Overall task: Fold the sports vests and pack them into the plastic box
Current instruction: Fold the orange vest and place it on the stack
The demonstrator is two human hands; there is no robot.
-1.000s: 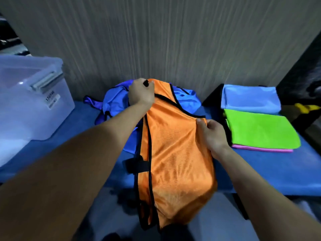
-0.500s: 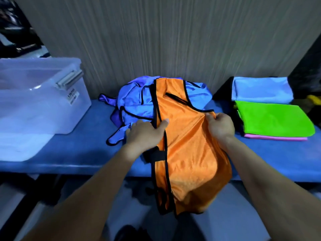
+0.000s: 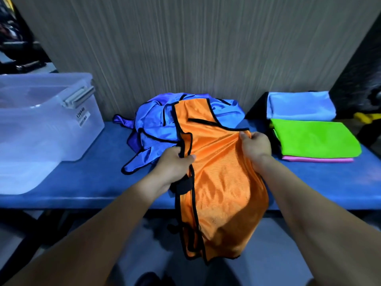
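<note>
Two hands work one orange vest [image 3: 218,172], which lies lengthwise across the blue bench [image 3: 99,182] with its lower part hanging over the near edge at 6 o'clock. The left hand [image 3: 175,168] curls round the black-trimmed left edge; the right hand [image 3: 256,144] pinches the fabric at the right side. Judging by this, the vest is only being straightened or given its first lengthwise fold. Behind it at 12 o'clock a heap of blue vests [image 3: 156,129] lies crumpled and unfolded. At 3 o'clock sit folded cloths: a light blue piece [image 3: 301,106], then a green one [image 3: 315,139] on a pink one [image 3: 317,159]. The plastic box [image 3: 41,129] stands at 9 o'clock; through its cloudy wall I cannot tell whether anything is packed. Most folding and seemingly all packing remain.
</note>
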